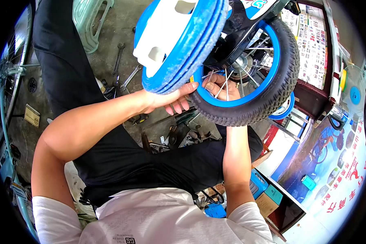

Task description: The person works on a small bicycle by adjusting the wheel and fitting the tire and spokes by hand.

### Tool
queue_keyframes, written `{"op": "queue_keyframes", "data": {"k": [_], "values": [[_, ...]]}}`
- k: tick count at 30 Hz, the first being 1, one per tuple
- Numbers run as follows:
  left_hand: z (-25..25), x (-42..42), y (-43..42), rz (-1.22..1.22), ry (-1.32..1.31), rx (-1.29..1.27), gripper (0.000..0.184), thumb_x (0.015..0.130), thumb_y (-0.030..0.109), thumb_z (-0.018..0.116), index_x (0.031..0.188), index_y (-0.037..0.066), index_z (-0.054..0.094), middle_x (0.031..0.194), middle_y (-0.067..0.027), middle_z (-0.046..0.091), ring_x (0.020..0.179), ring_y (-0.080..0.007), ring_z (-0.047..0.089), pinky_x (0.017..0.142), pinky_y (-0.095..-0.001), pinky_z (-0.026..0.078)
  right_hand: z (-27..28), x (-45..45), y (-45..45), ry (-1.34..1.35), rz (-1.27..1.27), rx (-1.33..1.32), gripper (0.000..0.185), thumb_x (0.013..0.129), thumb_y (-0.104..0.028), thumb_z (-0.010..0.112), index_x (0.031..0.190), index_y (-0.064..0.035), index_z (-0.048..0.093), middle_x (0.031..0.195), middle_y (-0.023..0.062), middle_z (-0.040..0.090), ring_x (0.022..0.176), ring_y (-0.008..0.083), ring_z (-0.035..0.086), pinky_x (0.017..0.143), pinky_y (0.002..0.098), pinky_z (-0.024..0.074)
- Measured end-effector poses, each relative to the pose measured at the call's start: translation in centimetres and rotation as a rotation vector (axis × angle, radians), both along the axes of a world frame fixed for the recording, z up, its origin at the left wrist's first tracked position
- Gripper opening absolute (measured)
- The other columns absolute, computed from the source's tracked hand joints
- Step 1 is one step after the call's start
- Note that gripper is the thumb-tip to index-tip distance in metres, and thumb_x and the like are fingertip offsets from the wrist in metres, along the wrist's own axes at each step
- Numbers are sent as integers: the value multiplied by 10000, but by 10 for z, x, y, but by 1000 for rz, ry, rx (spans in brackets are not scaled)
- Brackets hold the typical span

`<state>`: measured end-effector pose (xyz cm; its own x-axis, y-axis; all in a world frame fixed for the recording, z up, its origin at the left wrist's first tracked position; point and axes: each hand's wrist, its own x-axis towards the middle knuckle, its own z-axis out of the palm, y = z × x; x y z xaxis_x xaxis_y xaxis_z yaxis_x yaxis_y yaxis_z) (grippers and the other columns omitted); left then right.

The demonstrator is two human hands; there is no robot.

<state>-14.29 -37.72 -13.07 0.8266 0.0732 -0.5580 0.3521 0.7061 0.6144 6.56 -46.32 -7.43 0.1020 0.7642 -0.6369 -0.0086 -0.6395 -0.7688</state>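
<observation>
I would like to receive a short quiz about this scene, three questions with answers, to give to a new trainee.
1. True or false: the black tyre around the spoked blue rim is smooth, without tread.
2. Which of the person's hands shows behind the spokes?
3. What colour is the plastic stool? A) red; B) pale green; C) black.

Key: 1. False, it has a knobbly tread. 2. The right hand. 3. B.

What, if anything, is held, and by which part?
Left hand: thumb at the tyre's edge, hold unclear. Right hand: fingers among the spokes near the rim; whether they grip anything cannot be told.
</observation>
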Motion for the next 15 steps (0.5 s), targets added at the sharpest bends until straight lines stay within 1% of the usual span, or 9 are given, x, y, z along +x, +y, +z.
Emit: {"op": "queue_keyframes", "data": {"k": [2,3,4,6,7,8,10,12,15], "values": [[-3,0,-1,5,-6,-6,609,989,574,536,1110,-16,623,845,-79,696,663,-124,647,546,-269,522,9,-6,3,-6,-4,-32,130,947,-181,698,974,-54,702,909,-22,656,809,71,594,742,222,466],[-3,0,-1,5,-15,3,609,990,574,534,1111,-16,623,846,-79,696,663,-123,647,545,-268,522,2,-6,2,-73,28,20,141,945,-188,705,982,-52,703,922,-13,658,814,75,590,748,225,465],[-3,0,-2,4,-24,12,609,991,574,533,1111,-15,623,846,-78,696,663,-121,647,545,-267,522,1,-4,0,-71,31,19,141,945,-188,705,982,-52,703,922,-13,658,814,75,590,748,225,465],[-4,-1,-3,14,-28,16,606,994,574,526,1110,-12,624,845,-76,696,662,-121,647,544,-266,522,2,-5,-2,-12,4,37,144,939,-193,716,966,-52,698,919,-8,659,820,75,584,757,232,464],[-3,-1,-2,11,-28,22,606,994,575,523,1110,-11,624,844,-75,696,662,-120,648,545,-265,523,-6,0,-3,57,20,111,140,936,-189,720,944,-53,689,904,-8,653,825,79,582,763,240,465],[-3,-1,-2,7,-29,27,606,995,576,521,1111,-9,623,843,-74,696,663,-119,649,547,-265,524,-9,2,-2,58,18,109,140,936,-189,720,944,-53,689,904,-8,653,825,79,582,763,240,465],[-4,-1,-3,6,-22,23,605,996,575,518,1108,-10,622,844,-74,697,663,-119,650,549,-265,526,-10,3,-2,-44,54,99,127,939,-174,715,930,-52,682,906,-11,640,823,82,584,760,243,465],[-5,-1,-3,-10,-24,33,612,995,577,518,1121,-13,624,849,-75,699,664,-119,651,550,-265,525,-4,2,0,1,71,91,116,943,-169,710,934,-55,685,903,-14,630,822,82,584,753,241,460],[-4,-1,-3,2,-29,33,620,994,580,518,1145,-11,628,852,-72,701,663,-118,650,550,-263,522,6,-11,1,-108,18,79,98,944,-159,704,946,-63,687,849,-15,624,808,87,586,743,246,460]]}}
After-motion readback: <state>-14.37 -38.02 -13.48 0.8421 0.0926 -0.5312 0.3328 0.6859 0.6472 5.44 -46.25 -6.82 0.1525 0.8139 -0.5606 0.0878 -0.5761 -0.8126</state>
